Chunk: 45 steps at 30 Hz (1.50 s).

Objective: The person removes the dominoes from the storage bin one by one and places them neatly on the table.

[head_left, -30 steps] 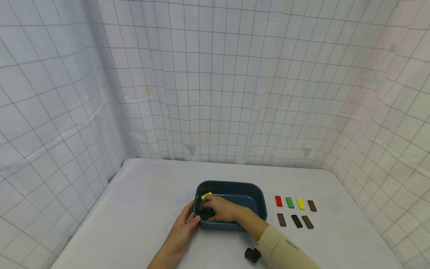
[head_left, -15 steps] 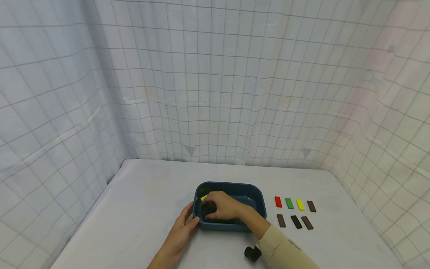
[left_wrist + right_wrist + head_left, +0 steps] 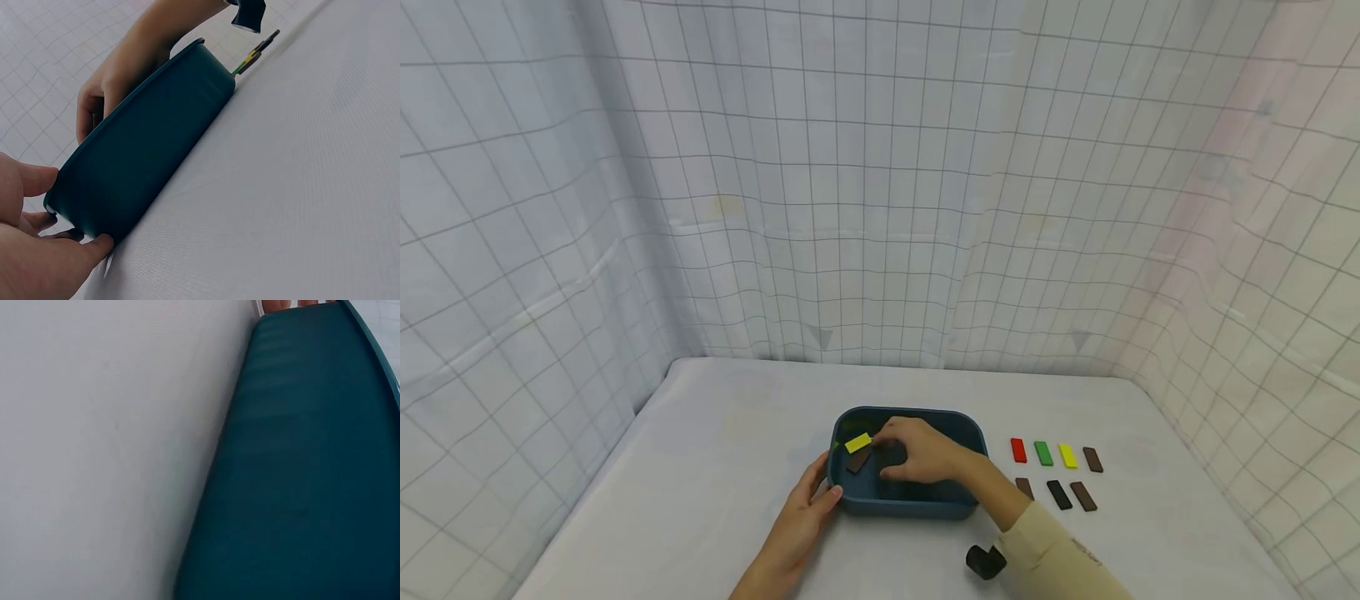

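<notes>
My left hand point(image 3: 801, 521) holds the near-left corner of a dark teal plastic bin point(image 3: 910, 507), thumb on the rim and fingers round the outer wall, as the left wrist view also shows. Inside, at the left end, lie a yellow rectangular tile point(image 3: 857, 443) and a dark brown tile point(image 3: 859, 461), the yellow one overlapping the brown. Over the bin's middle hovers my right hand point(image 3: 928, 452), thumb and fingers spread apart, fingertips near the yellow tile. Its palm side is in dark shadow. Mostly the bin's outer wall point(image 3: 300, 475) fills the right wrist view.
Right of the bin, tiles lie in two rows: red point(image 3: 1018, 450), green point(image 3: 1043, 453), yellow point(image 3: 1067, 456) and brown point(image 3: 1093, 459) behind, brown and black point(image 3: 1059, 495) in front. A black wrist camera point(image 3: 985, 562) hangs at my right sleeve. Gridded white curtains surround the table.
My right hand has drawn up and to the right from the bin's left end, its fingers opening. The brown tile beside the yellow one now shows. My left hand keeps its hold.
</notes>
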Available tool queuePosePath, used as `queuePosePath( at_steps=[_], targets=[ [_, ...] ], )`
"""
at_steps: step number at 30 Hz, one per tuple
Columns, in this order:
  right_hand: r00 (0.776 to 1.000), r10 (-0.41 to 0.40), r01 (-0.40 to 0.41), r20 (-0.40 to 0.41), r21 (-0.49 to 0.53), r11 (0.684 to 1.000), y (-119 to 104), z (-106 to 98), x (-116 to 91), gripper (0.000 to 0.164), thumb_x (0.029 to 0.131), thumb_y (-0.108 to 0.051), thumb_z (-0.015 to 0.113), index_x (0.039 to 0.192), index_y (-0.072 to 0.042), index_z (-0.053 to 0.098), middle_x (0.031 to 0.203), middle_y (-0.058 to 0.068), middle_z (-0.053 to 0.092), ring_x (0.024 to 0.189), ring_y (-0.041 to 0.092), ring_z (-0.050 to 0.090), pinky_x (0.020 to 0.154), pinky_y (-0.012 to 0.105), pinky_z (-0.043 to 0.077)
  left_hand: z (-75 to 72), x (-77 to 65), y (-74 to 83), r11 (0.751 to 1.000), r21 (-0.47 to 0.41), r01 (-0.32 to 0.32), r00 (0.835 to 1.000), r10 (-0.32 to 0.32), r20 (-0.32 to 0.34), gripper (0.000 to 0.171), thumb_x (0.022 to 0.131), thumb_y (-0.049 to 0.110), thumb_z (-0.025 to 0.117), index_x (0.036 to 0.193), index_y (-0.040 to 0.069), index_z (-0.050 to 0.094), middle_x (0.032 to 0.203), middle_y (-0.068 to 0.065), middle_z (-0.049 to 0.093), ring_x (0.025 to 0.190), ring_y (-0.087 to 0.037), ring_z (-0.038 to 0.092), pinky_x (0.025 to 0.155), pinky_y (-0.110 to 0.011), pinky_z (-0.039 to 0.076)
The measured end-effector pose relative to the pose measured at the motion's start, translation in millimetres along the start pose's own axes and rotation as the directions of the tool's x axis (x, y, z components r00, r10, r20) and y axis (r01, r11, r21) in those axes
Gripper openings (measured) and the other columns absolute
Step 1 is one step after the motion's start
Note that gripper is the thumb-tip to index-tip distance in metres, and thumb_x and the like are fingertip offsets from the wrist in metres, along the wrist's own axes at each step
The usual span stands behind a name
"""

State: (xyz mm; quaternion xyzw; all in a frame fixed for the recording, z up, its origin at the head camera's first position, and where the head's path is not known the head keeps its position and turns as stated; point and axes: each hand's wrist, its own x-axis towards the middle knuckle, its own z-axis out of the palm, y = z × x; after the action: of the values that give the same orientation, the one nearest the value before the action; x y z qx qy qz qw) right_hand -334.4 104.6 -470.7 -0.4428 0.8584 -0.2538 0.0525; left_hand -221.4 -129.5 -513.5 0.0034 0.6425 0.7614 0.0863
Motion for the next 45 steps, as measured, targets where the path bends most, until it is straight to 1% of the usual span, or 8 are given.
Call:
queuePosePath(
  at_steps=[5, 10, 14, 20, 27, 31, 37, 45],
  targets=[
    [1.0, 0.028, -0.028, 0.0, 0.001, 1.0, 2, -4, -11, 0.046, 0.092, -0.027, 0.076, 0.133, -0.007, 0.069, 0.121, -0.003, 0.064, 0.107, 0.01, 0.059, 0.094, 0.03, 0.053, 0.8, -0.5, 0.6, 1.0, 0.0, 0.003, 1.0, -0.003, -0.01, 0.067, 0.108, 0.011, 0.055, 0.164, 0.003, 0.019, 0.169, -0.026, 0.007, 0.152, -0.05, 0.006, 0.12, -0.058, 0.023],
    [0.998, 0.05, -0.049, -0.039, 0.017, 0.999, 3, -9, -24, 0.043, 0.092, -0.023, 0.072, 0.132, -0.006, 0.07, 0.121, -0.003, 0.066, 0.106, 0.012, 0.06, 0.092, 0.033, 0.054, 2.1, -0.7, 1.0, 1.0, -0.003, 0.001, 1.0, -0.001, -0.015, 0.067, 0.108, 0.009, 0.055, 0.164, 0.003, 0.019, 0.169, -0.026, 0.007, 0.152, -0.051, 0.006, 0.12, -0.058, 0.023],
    [0.996, 0.042, -0.042, -0.073, 0.003, 0.999, 6, -13, -33, 0.042, 0.092, -0.024, 0.071, 0.13, -0.005, 0.07, 0.12, -0.002, 0.066, 0.105, 0.013, 0.061, 0.091, 0.036, 0.054, 2.0, -1.0, 1.0, 1.0, 0.001, -0.006, 1.0, 0.006, -0.018, 0.067, 0.108, 0.009, 0.055, 0.164, 0.003, 0.02, 0.169, -0.026, 0.007, 0.152, -0.05, 0.006, 0.12, -0.057, 0.024],
    [0.993, 0.044, -0.047, -0.106, -0.026, 0.999, 14, -17, -45, 0.041, 0.091, -0.025, 0.072, 0.126, -0.005, 0.071, 0.118, -0.002, 0.068, 0.104, 0.015, 0.061, 0.089, 0.038, 0.055, 1.0, -0.6, 1.0, 1.0, -0.006, -0.009, 1.0, 0.009, -0.014, 0.066, 0.108, 0.008, 0.054, 0.164, 0.003, 0.019, 0.169, -0.026, 0.007, 0.153, -0.05, 0.006, 0.12, -0.057, 0.024],
    [0.991, 0.082, -0.086, -0.105, -0.031, 0.996, 18, -23, -55, 0.04, 0.091, -0.023, 0.074, 0.126, -0.005, 0.072, 0.118, -0.003, 0.067, 0.104, 0.015, 0.061, 0.09, 0.04, 0.055, 0.8, 0.5, 0.3, 1.0, -0.01, -0.002, 1.0, 0.002, -0.022, 0.066, 0.107, 0.007, 0.055, 0.163, 0.002, 0.02, 0.169, -0.026, 0.008, 0.153, -0.049, 0.008, 0.12, -0.056, 0.025],
    [0.99, 0.08, -0.085, -0.115, -0.037, 0.996, 20, -27, -62, 0.039, 0.09, -0.022, 0.076, 0.125, -0.006, 0.072, 0.119, -0.002, 0.068, 0.104, 0.015, 0.062, 0.09, 0.039, 0.056, 0.9, 0.1, 0.2, 1.0, -0.01, -0.004, 1.0, 0.004, -0.021, 0.067, 0.107, 0.007, 0.055, 0.164, 0.002, 0.02, 0.169, -0.026, 0.007, 0.153, -0.049, 0.008, 0.12, -0.057, 0.025],
    [0.987, 0.074, -0.079, -0.142, -0.025, 0.997, 26, -33, -75, 0.041, 0.089, -0.023, 0.078, 0.126, -0.004, 0.071, 0.116, -0.002, 0.067, 0.101, 0.015, 0.063, 0.085, 0.036, 0.058, 1.2, -0.7, -0.5, 1.0, -0.018, -0.013, 1.0, 0.012, -0.012, 0.067, 0.107, 0.007, 0.055, 0.163, 0.001, 0.019, 0.169, -0.027, 0.006, 0.153, -0.049, 0.006, 0.12, -0.057, 0.024],
    [0.977, 0.109, -0.106, -0.182, 0.024, 0.994, 30, -44, -95, 0.043, 0.09, -0.023, 0.081, 0.126, -0.002, 0.069, 0.113, -0.002, 0.066, 0.101, 0.02, 0.063, 0.089, 0.039, 0.059, 1.5, -0.7, 0.1, 1.0, -0.017, -0.007, 1.0, 0.007, -0.016, 0.067, 0.108, 0.007, 0.054, 0.164, 0.002, 0.018, 0.169, -0.026, 0.006, 0.153, -0.048, 0.006, 0.12, -0.056, 0.024]
  ],
)
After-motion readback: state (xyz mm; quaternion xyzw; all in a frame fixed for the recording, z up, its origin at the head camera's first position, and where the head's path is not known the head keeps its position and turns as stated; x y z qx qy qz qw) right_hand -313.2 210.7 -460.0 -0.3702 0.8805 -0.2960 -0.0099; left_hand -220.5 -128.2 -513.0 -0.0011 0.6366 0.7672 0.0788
